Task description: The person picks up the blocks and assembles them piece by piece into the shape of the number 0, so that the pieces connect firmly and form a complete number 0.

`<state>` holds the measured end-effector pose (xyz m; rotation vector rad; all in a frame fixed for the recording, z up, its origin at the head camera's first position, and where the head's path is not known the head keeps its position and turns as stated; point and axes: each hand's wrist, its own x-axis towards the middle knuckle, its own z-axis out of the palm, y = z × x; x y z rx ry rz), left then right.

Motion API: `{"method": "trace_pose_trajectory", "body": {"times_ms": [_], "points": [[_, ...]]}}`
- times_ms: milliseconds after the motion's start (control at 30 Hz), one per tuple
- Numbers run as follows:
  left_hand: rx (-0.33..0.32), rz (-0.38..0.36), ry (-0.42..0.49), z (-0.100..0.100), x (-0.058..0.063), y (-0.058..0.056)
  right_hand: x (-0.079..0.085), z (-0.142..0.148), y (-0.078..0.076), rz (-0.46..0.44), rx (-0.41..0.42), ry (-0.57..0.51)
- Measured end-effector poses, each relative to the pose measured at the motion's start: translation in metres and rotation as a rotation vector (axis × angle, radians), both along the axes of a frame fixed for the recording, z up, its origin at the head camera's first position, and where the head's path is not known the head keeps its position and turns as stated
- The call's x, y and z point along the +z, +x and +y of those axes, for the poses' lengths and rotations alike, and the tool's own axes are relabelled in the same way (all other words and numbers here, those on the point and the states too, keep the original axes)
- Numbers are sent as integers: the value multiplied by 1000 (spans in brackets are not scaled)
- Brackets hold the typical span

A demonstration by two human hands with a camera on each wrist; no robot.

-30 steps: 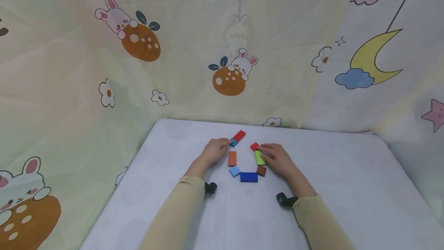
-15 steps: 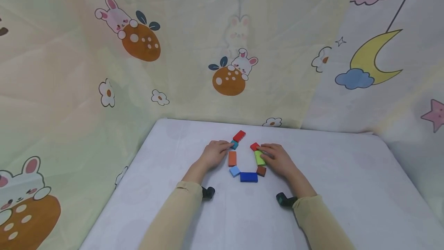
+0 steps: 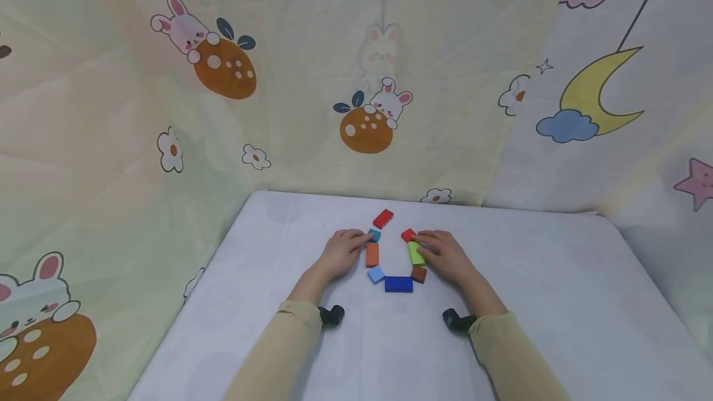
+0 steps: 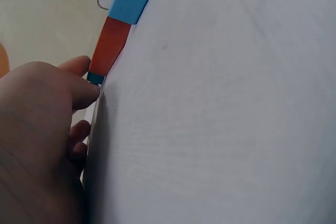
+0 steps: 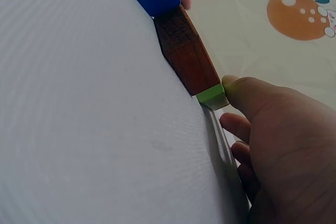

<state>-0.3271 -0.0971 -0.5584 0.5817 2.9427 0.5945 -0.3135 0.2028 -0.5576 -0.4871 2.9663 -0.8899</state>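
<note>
My left hand (image 3: 341,252) pinches a small teal block (image 3: 375,235) between thumb and forefinger, at the far end of an orange block (image 3: 372,255). In the left wrist view, the teal block (image 4: 95,78) shows as a sliver by the thumb tip. My right hand (image 3: 447,254) lies beside a light green block (image 3: 415,254); its forefinger reaches the corner by a small red block (image 3: 408,235). In the right wrist view, the thumb rests against the green block (image 5: 212,96); the other fingers are partly hidden. Whether the forefinger touches the red block I cannot tell.
A light blue block (image 3: 375,275), a dark blue block (image 3: 398,284) and a brown block (image 3: 419,274) form the near part of a U on the white table (image 3: 356,351). A longer red block (image 3: 383,218) lies apart, farther back. A printed cloth hangs behind.
My left hand has drawn the teal block toward me, away from the longer red block and up to the orange block. My right hand has stayed in place.
</note>
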Motion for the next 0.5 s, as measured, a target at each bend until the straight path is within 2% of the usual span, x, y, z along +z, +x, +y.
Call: {"method": "trace_pose_trajectory", "body": {"times_ms": [200, 500], "points": [[-23, 16, 9, 0, 0, 2, 0, 1, 1, 0, -7, 5], [-12, 48, -4, -1, -5, 2, 1, -1, 2, -12, -12, -14]]}}
